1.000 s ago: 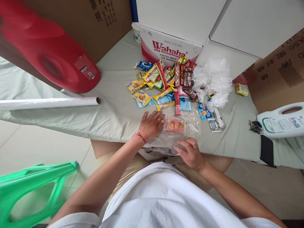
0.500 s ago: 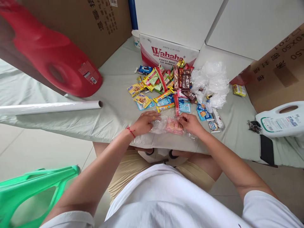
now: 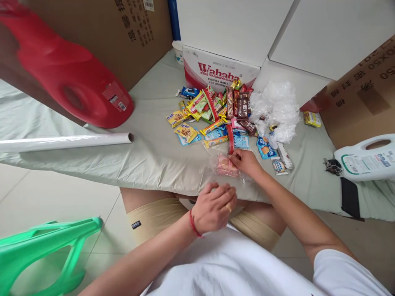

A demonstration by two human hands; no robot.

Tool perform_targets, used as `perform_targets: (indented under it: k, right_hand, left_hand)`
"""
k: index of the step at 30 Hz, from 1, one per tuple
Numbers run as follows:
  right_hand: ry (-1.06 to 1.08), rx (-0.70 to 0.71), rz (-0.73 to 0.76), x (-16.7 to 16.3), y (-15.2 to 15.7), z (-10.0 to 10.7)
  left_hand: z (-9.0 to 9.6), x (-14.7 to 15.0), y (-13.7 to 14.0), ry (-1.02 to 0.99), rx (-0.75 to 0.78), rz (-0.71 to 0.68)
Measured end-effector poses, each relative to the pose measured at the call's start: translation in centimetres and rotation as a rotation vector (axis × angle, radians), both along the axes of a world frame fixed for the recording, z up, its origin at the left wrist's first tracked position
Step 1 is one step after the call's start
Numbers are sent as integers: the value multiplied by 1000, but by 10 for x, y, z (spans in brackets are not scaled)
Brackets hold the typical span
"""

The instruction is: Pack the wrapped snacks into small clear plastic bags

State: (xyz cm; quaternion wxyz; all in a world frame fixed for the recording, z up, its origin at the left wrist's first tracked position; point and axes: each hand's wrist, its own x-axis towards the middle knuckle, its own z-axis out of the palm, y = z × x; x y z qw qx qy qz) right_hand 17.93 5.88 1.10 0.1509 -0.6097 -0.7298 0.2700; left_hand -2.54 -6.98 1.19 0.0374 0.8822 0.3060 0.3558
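Note:
A pink snack packet lies in a clear plastic bag near the front edge of the cloth-covered surface. At its right side my right hand pinches the bag's edge between thumb and fingers. My left hand, with a red string bracelet and a ring, is up over my lap, apart from the bag. Its fingers are curled in, and nothing shows in them. Just beyond the bag, a heap of wrapped snacks includes a red stick packet and yellow biscuit packets.
Crumpled clear plastic bags lie right of the heap, before a Wahaha carton. A white roll and red jug are left. On the right are a white jug and black phone. A green stool stands below.
My left hand has let go of the bag's left side and drawn back over my lap, its fingers curling. My right hand stays at the pink packet's right side.

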Motion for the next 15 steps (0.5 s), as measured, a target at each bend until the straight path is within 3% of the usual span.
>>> perform_targets:
  k: [3, 6, 8, 11, 15]
  right_hand:
    - [16, -19, 12, 1, -2, 1]
    - [1, -72, 41, 12, 2, 6]
    - [-94, -59, 19, 24, 10, 12]
    - [-231, 97, -33, 41, 29, 23]
    - [-151, 263, 170, 40, 57, 26]
  left_hand:
    - [-1, 24, 31, 111, -215, 207]
    - [-3, 27, 64, 209, -361, 336]
    - [-2, 25, 75, 264, -389, 349]
    - [3, 24, 79, 318, -388, 342]
    - [8, 27, 80, 362, -401, 323]
